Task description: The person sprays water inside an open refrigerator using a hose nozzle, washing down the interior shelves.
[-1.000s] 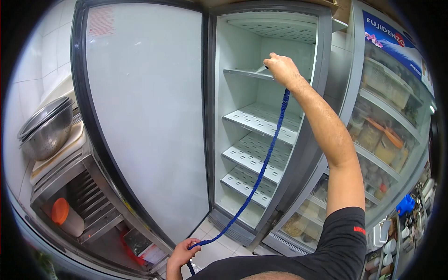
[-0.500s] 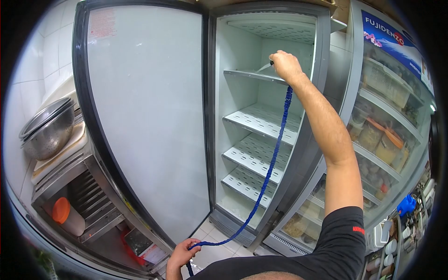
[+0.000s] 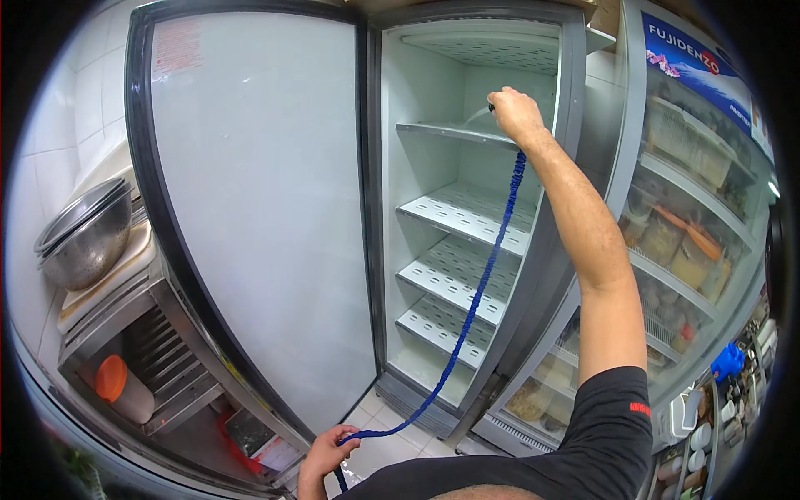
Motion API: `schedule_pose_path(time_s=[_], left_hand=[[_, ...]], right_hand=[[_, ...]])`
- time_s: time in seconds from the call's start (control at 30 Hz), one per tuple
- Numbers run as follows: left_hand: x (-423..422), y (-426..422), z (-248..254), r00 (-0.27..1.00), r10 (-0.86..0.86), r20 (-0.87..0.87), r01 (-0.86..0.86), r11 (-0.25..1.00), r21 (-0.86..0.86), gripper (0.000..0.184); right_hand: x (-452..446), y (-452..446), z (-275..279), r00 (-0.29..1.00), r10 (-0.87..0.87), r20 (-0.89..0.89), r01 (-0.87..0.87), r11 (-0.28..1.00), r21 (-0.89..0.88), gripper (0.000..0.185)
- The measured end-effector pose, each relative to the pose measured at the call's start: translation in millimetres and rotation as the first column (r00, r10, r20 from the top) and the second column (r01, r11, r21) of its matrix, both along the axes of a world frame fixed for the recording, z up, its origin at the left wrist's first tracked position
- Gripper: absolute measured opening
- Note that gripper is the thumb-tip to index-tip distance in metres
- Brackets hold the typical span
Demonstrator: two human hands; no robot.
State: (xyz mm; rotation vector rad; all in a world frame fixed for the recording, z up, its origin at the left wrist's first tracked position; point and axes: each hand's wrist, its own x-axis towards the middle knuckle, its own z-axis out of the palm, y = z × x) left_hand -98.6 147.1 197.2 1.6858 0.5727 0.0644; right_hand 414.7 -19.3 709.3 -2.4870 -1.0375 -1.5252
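My right hand is closed on the end of a blue hose, where a small dark nozzle shows at the fingers. It is raised in front of the upper part of an open upright fridge, and a thin spray of water leaves the nozzle toward the upper shelf. The hose hangs down past the perforated shelves and curves left to my left hand. Low at the bottom of the view, my left hand is wrapped round the hose.
The fridge's door stands wide open on the left. Metal bowls sit on a board beyond it, above a rack with an orange-lidded container. A second glass-door fridge holding food containers stands on the right.
My right hand has moved slightly up and to the right, and the spray with it. The hose's upper part has shifted right. My left hand has stayed in place.
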Motion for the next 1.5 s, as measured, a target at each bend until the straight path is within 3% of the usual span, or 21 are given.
schedule_pose_path(time_s=[0.57, 0.97, 1.5], left_hand=[[4, -8, 0, 1.0, -0.019, 0.003, 0.019, 1.0, -0.01, 0.029], [4, -13, -6, 1.0, -0.004, 0.015, 0.004, 1.0, -0.015, 0.031], [-1, -11, -13, 1.0, -0.002, 0.002, 0.002, 1.0, -0.001, 0.032]], right_hand=[[-11, 16, -3, 0.993, 0.121, 0.009, -0.122, 0.991, 0.055, 0.014], [-34, 30, -6, 0.98, 0.198, 0.033, -0.196, 0.979, -0.052, 0.013], [-31, 22, -4, 0.989, 0.062, 0.138, -0.042, 0.989, -0.145, 0.025]])
